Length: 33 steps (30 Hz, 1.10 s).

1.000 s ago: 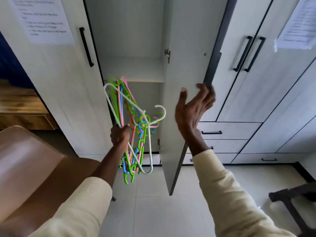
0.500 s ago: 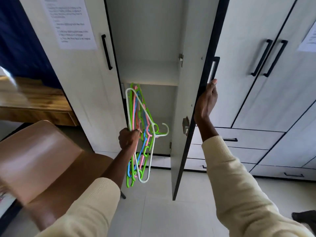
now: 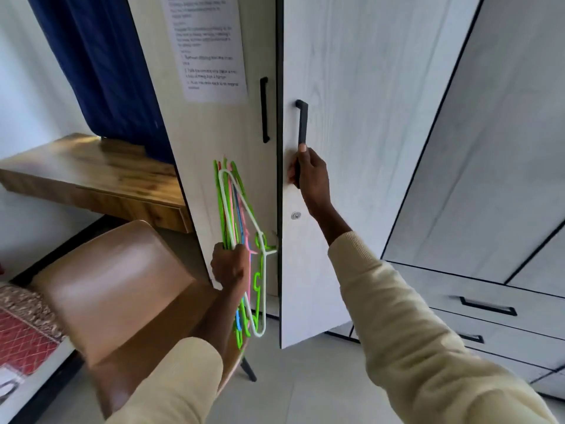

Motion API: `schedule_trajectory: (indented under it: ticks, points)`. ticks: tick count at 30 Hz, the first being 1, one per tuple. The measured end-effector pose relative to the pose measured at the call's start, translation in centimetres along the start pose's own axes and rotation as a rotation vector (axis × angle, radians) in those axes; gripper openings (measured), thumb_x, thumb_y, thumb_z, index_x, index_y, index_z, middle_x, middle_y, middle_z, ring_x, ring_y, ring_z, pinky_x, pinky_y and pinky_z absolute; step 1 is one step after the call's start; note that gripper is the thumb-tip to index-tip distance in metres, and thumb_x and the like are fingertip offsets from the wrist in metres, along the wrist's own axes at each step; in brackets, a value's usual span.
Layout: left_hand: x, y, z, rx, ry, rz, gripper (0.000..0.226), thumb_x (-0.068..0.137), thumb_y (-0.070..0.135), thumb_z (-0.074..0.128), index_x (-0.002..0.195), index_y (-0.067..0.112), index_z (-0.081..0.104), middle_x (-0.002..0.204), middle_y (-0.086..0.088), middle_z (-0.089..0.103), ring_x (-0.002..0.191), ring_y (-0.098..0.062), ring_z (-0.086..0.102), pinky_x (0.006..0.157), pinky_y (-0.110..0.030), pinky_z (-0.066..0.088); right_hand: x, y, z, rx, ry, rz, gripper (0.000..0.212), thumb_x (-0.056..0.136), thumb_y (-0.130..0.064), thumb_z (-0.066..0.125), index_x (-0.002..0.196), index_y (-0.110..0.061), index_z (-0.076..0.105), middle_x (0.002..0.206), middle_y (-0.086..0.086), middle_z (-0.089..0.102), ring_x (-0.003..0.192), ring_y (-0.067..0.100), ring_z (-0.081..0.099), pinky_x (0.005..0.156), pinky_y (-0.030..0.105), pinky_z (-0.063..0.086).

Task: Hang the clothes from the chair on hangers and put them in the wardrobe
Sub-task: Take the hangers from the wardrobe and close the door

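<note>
From my remote station I saw a pale tiled floor (image 3: 293,390) beneath white woodgrain cabinet doors (image 3: 495,154) trimmed in black, with drawers (image 3: 489,307) below them. A dark blue curtain (image 3: 101,71) hung against the white wall (image 3: 27,87) at left, above a wooden desk (image 3: 91,175). A red patterned bedspread (image 3: 21,328) showed at the lower left edge.

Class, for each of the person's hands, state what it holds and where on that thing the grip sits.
Left hand grips the bundle of plastic hangers at mid-length. Right hand grips the lower end of the wardrobe door handle.
</note>
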<state>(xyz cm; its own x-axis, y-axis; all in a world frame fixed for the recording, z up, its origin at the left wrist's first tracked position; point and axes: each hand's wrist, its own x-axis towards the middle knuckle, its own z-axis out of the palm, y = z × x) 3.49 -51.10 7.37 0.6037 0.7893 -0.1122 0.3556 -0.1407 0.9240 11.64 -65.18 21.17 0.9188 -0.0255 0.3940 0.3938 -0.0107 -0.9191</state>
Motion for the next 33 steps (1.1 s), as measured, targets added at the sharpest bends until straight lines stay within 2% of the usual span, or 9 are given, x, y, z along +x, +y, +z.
schedule_trajectory:
  ticks: [7,12,16,20,23,25,27,29,33]
  points:
    - [8.5,1.1,1.5,-0.045,0.033,0.107,0.041,0.071,0.036,0.054,0.098,0.008,0.066,0.095,-0.015,0.069,0.089,-0.037,0.064,0.074,-0.037,0.048,10.7,4.1,6.0,-0.19,0.085,-0.026,0.051,0.104,-0.041,0.034,0.076,-0.002,0.05,0.065,0.014,0.062,0.055,0.018,0.057,0.058,0.031,0.044]
    - [11.7,2.3,1.9,-0.093,0.048,0.135,0.02,0.081,0.018,0.06,0.093,0.002,0.064,0.084,-0.012,0.062,0.079,-0.034,0.059,0.065,-0.03,0.035,15.8,5.8,7.1,-0.26,0.097,0.019,0.047,0.104,-0.041,0.034,0.075,-0.009,0.053,0.067,0.012,0.065,0.06,0.023,0.059,0.061,0.041,0.05]
    - [12.6,2.6,1.7,-0.132,0.037,0.159,0.012,0.081,0.008,0.061,0.09,0.0,0.062,0.078,-0.008,0.057,0.069,-0.027,0.05,0.059,-0.025,0.031,18.1,6.3,7.4,-0.283,0.093,0.06,0.042,0.103,-0.042,0.034,0.074,-0.017,0.051,0.08,0.017,0.067,0.065,0.023,0.056,0.064,0.041,0.048]
    - [12.7,2.6,1.4,-0.164,0.01,0.154,0.007,0.081,0.012,0.065,0.087,0.008,0.064,0.076,-0.005,0.06,0.064,-0.024,0.053,0.054,-0.027,0.031,19.7,6.6,7.0,-0.294,0.069,0.115,0.044,0.102,-0.045,0.034,0.076,-0.016,0.054,0.084,0.018,0.068,0.071,0.029,0.059,0.066,0.042,0.048]
    - [12.0,2.2,0.7,-0.164,-0.014,0.103,0.009,0.079,0.021,0.067,0.082,0.013,0.065,0.068,-0.001,0.063,0.064,-0.025,0.061,0.054,-0.025,0.04,20.1,6.8,7.0,-0.293,0.086,0.146,0.042,0.099,-0.047,0.035,0.069,-0.022,0.051,0.077,0.01,0.064,0.08,0.035,0.064,0.07,0.048,0.052]
    - [11.2,1.8,-0.3,-0.147,0.009,0.091,0.016,0.077,0.025,0.069,0.083,0.01,0.068,0.068,-0.003,0.065,0.065,-0.027,0.063,0.056,-0.027,0.045,20.1,6.5,6.8,-0.27,0.101,0.196,0.042,0.1,-0.045,0.039,0.069,-0.021,0.054,0.074,0.005,0.061,0.077,0.032,0.062,0.068,0.043,0.05]
    - [10.5,1.1,-1.6,-0.117,0.014,0.091,0.024,0.077,0.031,0.071,0.09,0.011,0.072,0.078,-0.008,0.069,0.072,-0.03,0.065,0.065,-0.035,0.053,19.5,6.4,6.6,-0.288,0.148,0.215,0.033,0.1,-0.034,0.042,0.079,-0.016,0.06,0.082,0.006,0.062,0.081,0.03,0.058,0.07,0.037,0.046]
    - [9.6,0.1,-3.3,-0.108,0.042,0.051,0.03,0.076,0.036,0.073,0.094,0.011,0.072,0.086,-0.01,0.071,0.076,-0.031,0.067,0.071,-0.04,0.057,17.4,7.1,7.4,-0.389,0.211,0.2,0.024,0.098,-0.02,0.041,0.105,-0.009,0.061,0.108,0.014,0.061,0.1,0.032,0.055,0.079,0.033,0.041]
    - [7.3,-1.9,-6.7,-0.079,0.128,0.011,0.019,0.078,0.032,0.07,0.08,0.014,0.067,0.068,-0.001,0.068,0.059,-0.019,0.066,0.065,-0.038,0.059,10.7,10.0,9.0,-0.485,0.091,0.219,0.046,0.097,-0.014,0.046,0.141,-0.006,0.036,0.136,0.018,0.045,0.127,0.035,0.041,0.098,0.041,0.037]
